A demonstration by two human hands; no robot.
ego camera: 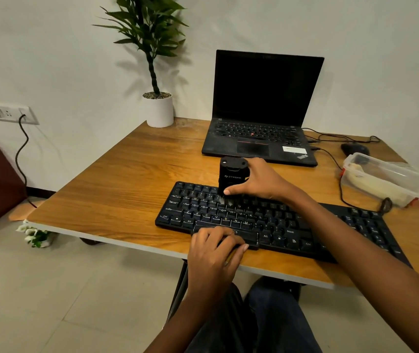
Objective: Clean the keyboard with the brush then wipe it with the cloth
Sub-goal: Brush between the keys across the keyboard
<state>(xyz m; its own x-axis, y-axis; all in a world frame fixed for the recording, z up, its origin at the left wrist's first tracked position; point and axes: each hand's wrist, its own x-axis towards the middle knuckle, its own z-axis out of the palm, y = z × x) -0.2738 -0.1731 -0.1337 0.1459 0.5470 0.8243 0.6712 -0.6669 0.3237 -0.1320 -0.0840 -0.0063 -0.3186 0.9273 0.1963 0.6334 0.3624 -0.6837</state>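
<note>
Evidently under way: the brushing step, judging by where the brush stood; the wiping step looked not yet begun.
Keyboard (pixel 292 225): lay flat on the wooden table (pixel 116 189), near its front edge and slightly skewed, with the laptop (pixel 261 118) behind it.
Brush (pixel 232 175): a stubby black block held upright, its bristles (pixel 225 200) down on the upper letter rows in the left half of the keyboard.
Right hand (pixel 261 183): wrapped round the brush body, thumb on the near face and fingers behind it, a firm closed hold.
Left hand (pixel 213 247): fingers curled over the keyboard's front edge at the space bar, thumb alongside, apparently holding it steady.
Done so far: could not be told; no swept crumbs or cleaned patch showed, and the keys looked alike all over.
Left to brush, as a judgement: likely the right half and the number pad, which lay well apart from the bristles.
Cloth: not clearly in view; a clear plastic container (pixel 381 179) at the right of the table held something pale, but whether that was the cloth could not be told.
Left overall: finishing the brushing, putting the brush down, fetching the cloth and wiping the whole keyboard.
</note>
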